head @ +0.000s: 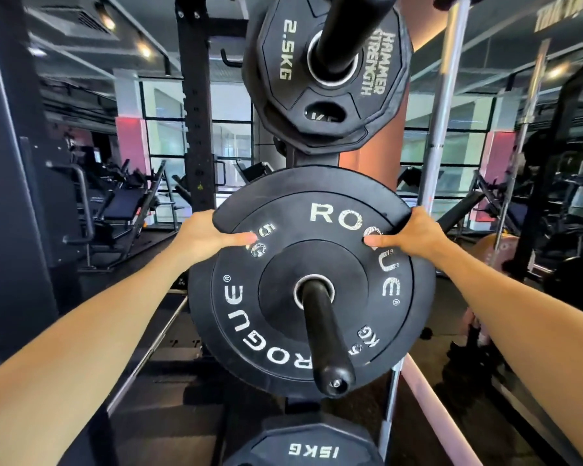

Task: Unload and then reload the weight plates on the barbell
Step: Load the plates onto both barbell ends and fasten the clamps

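The 5 kg plate [312, 280] sat on a storage peg [327, 334] whose long axis pointed toward the camera. The left hand [206, 235] and right hand [414, 235] gripped its upper rim at opposite sides, thumbs on the face, fingers hidden behind; equally near, so removal would run along the peg.

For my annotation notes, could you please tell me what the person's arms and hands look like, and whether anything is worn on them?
Both forearms are bare as far as the frame shows: no sleeves or cuffs in view. The left hand and right hand wear no gloves, and no watch, wristband or ring is visible. Only the thumbs show plainly; the other fingers are hidden.
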Tool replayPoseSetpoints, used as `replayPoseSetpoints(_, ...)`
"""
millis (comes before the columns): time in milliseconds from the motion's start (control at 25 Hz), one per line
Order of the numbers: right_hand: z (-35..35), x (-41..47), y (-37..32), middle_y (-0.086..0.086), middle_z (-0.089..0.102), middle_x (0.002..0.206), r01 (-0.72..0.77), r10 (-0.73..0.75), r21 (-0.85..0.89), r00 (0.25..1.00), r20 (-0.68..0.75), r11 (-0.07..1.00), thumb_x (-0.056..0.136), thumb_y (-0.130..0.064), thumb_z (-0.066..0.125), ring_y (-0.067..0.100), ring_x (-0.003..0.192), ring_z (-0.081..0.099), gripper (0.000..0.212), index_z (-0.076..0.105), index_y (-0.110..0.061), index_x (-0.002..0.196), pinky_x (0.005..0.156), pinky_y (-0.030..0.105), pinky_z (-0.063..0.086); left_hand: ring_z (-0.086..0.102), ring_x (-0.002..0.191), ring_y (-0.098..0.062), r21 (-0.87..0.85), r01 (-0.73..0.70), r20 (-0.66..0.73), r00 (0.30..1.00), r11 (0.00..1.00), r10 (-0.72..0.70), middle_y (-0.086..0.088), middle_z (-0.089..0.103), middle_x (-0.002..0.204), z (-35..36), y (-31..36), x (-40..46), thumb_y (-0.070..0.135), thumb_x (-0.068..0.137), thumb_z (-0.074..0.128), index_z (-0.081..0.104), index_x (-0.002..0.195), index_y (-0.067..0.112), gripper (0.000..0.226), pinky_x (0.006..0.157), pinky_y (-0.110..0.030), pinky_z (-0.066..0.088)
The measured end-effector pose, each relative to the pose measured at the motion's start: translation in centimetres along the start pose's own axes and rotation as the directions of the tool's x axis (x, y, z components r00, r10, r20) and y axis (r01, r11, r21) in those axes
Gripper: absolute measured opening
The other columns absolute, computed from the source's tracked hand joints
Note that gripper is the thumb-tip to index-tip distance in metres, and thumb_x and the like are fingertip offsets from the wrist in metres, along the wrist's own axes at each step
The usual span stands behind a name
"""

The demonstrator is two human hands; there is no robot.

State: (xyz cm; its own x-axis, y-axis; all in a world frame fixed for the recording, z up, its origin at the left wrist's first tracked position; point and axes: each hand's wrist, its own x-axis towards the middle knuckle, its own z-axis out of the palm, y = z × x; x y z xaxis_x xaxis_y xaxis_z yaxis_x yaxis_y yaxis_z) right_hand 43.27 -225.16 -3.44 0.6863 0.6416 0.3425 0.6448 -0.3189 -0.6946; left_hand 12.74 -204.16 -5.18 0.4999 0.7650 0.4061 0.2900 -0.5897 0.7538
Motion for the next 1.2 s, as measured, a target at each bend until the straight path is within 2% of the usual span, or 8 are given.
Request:
replayPoseSetpoints(120, -0.4, 0.5, 0.2, -0.002, 0.070, 0.083, -0.003, 0.003, -0.012, 0.999, 0.038, 1.000, 0.036, -0.061, 0.090, 0.016, 0.080, 0.065, 0.073, 0.070, -0.016, 0.090, 0.062, 0.027, 0.049, 0.066, 0.091, -0.003, -0.018, -0.005, -0.048, 0.999, 1.000, 0.005, 0.015, 0.073, 0.095, 0.3, -0.4, 0.1, 0.052, 0.068, 0.085, 0.071, 0.094, 0.034, 0.035, 0.071, -0.022, 0.049)
replayPoseSetpoints(240, -0.6, 0.7, 0.7, -0.003, 0.073, 0.089, -0.002, -0.006, 0.101, 0.997, 0.073, 0.995, 0.037, -0.054, 0.094, 0.015, 0.084, 0.069, 0.071, 0.074, -0.019, 0.095, 0.071, 0.028, 0.053, 0.065, 0.090, -0.005, 0.000, -0.008, -0.092, 0.996, 1.000, 0.008, 0.010, 0.073, 0.095, 0.4, -0.6, 0.2, 0.059, 0.072, 0.078, 0.073, 0.096, 0.027, 0.040, 0.077, -0.026, 0.051)
replayPoseSetpoints(360, -0.4, 0.6, 0.7, -0.002, 0.076, 0.088, -0.024, 0.001, 0.232, 0.995, 0.101, 0.972, 0.044, -0.040, 0.096, 0.011, 0.075, 0.072, 0.057, 0.076, -0.018, 0.092, 0.062, 0.022, 0.055, 0.067, 0.088, -0.006, -0.021, -0.023, -0.141, 0.990, 1.000, 0.020, 0.007, 0.074, 0.095, 0.8, -1.1, 0.4, 0.058, 0.071, 0.080, 0.074, 0.093, 0.024, 0.041, 0.077, -0.027, 0.052)
replayPoseSetpoints(560, -0.3, -0.2, 0.5, -0.008, 0.075, 0.089, -0.048, 0.036, 0.294, 0.998, 0.047, 0.955, 0.046, -0.046, 0.095, 0.011, 0.080, 0.072, 0.055, 0.074, -0.025, 0.092, 0.068, 0.024, 0.055, 0.065, 0.089, -0.003, -0.028, -0.058, -0.179, 0.982, 0.998, 0.052, 0.008, 0.073, 0.095, 1.4, -1.9, 1.3, 0.055, 0.074, 0.079, 0.074, 0.098, 0.020, 0.042, 0.078, -0.024, 0.051)
replayPoseSetpoints(720, -0.9, -1.5, 0.4, -0.011, 0.075, 0.085, -0.057, 0.028, 0.342, 0.996, 0.089, 0.938, 0.055, -0.035, 0.094, 0.008, 0.072, 0.072, 0.041, 0.072, -0.027, 0.088, 0.060, 0.022, 0.055, 0.065, 0.089, -0.003, -0.030, -0.089, -0.162, 0.983, 0.996, 0.083, 0.014, 0.071, 0.090, 1.3, -2.0, 1.4, 0.056, 0.072, 0.079, 0.070, 0.086, 0.029, 0.032, 0.077, -0.027, 0.051)
replayPoseSetpoints(800, -1.0, -2.3, 0.5, -0.012, 0.075, 0.082, -0.054, 0.031, 0.366, 0.997, 0.069, 0.929, 0.056, -0.032, 0.094, 0.006, 0.069, 0.073, 0.043, 0.071, -0.027, 0.091, 0.059, 0.022, 0.056, 0.065, 0.090, -0.005, -0.011, -0.107, -0.163, 0.981, 0.994, 0.103, 0.014, 0.071, 0.088, 1.1, -1.7, 0.9, 0.065, 0.066, 0.078, 0.069, 0.083, 0.030, 0.040, 0.077, -0.029, 0.051)
replayPoseSetpoints(960, -1.5, -4.4, 0.8, -0.010, 0.076, 0.080, -0.043, 0.026, 0.406, 0.998, 0.048, 0.913, 0.053, -0.030, 0.095, 0.006, 0.065, 0.072, 0.046, 0.072, -0.025, 0.093, 0.056, 0.021, 0.056, 0.067, 0.093, -0.015, 0.005, -0.133, -0.185, 0.974, 0.991, 0.131, 0.007, 0.074, 0.092, 0.4, -0.8, -1.2, 0.080, 0.051, 0.070, 0.072, 0.091, 0.021, 0.071, 0.089, -0.043, 0.054)
replayPoseSetpoints(1200, -3.3, -8.1, 0.8, -0.009, 0.074, 0.082, -0.018, -0.010, 0.432, 0.998, 0.064, 0.902, 0.060, -0.024, 0.093, 0.003, 0.062, 0.071, 0.038, 0.070, -0.025, 0.090, 0.050, 0.018, 0.054, 0.067, 0.091, -0.016, 0.014, -0.108, -0.209, 0.972, 0.994, 0.108, 0.004, 0.074, 0.089, -0.5, 1.4, -5.3, 0.081, 0.052, 0.067, 0.072, 0.086, 0.018, 0.072, 0.086, -0.043, 0.055)
